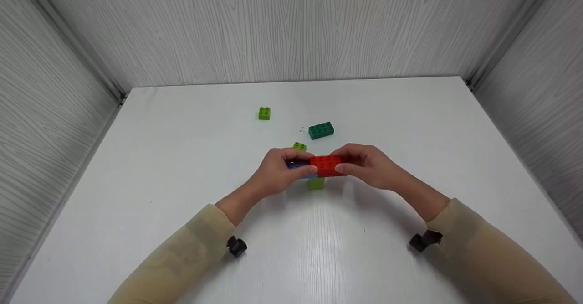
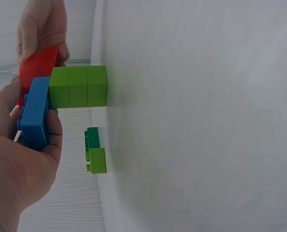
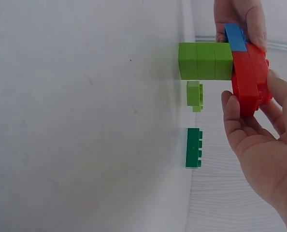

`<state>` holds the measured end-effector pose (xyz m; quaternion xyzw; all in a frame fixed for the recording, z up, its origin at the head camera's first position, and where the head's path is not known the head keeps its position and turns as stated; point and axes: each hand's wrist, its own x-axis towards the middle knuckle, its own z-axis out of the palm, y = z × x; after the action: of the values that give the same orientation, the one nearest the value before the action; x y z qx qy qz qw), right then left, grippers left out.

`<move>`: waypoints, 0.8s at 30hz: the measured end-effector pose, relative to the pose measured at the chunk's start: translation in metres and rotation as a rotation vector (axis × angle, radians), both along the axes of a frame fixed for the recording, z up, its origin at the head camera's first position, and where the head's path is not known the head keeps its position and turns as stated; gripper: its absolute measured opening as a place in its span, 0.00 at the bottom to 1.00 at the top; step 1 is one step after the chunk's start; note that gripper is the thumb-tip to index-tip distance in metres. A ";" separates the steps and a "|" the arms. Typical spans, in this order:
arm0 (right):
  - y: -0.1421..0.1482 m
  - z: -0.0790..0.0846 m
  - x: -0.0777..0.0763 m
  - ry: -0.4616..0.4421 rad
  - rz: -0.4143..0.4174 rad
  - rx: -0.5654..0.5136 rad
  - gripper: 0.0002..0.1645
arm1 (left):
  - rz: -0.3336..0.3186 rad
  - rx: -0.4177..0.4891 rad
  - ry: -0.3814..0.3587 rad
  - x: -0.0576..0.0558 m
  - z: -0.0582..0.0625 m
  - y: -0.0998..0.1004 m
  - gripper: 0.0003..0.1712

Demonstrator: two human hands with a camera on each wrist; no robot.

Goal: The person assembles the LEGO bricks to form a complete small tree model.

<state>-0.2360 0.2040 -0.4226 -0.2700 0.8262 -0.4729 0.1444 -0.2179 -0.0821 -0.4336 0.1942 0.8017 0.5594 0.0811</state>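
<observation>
Three light green bricks form an upright stack on the table. Across its top lie a blue brick and a red brick side by side, with another red brick layered above, its studs facing up. My left hand grips the blue end, its thumb reaching the upper red brick's edge. At the other end, my right hand pinches the red bricks between thumb and fingers. How fully the upper red brick is seated on those beneath I cannot tell.
Beyond the hands, a small light green brick sits close behind the stack. Farther back are a dark green brick and another small light green brick. Panelled walls enclose the white table at the back and sides.
</observation>
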 end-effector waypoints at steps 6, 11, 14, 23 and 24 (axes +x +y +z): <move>0.000 -0.001 0.001 -0.019 -0.007 -0.016 0.19 | -0.015 0.031 0.008 -0.001 -0.001 0.000 0.20; -0.001 -0.007 0.001 -0.026 0.008 -0.063 0.18 | -0.017 0.061 -0.018 0.001 -0.003 0.000 0.20; -0.001 -0.009 0.001 -0.010 0.023 -0.082 0.19 | -0.006 0.071 -0.026 0.002 -0.004 0.000 0.19; -0.001 -0.007 0.001 -0.007 0.038 -0.091 0.22 | -0.030 0.049 0.005 -0.001 0.001 -0.001 0.21; -0.002 -0.007 0.001 -0.008 0.035 -0.091 0.22 | -0.033 0.048 0.011 -0.002 0.002 -0.002 0.21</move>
<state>-0.2347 0.2024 -0.4292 -0.2888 0.7984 -0.5085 0.1433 -0.2203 -0.0845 -0.4316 0.2124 0.7852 0.5760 0.0810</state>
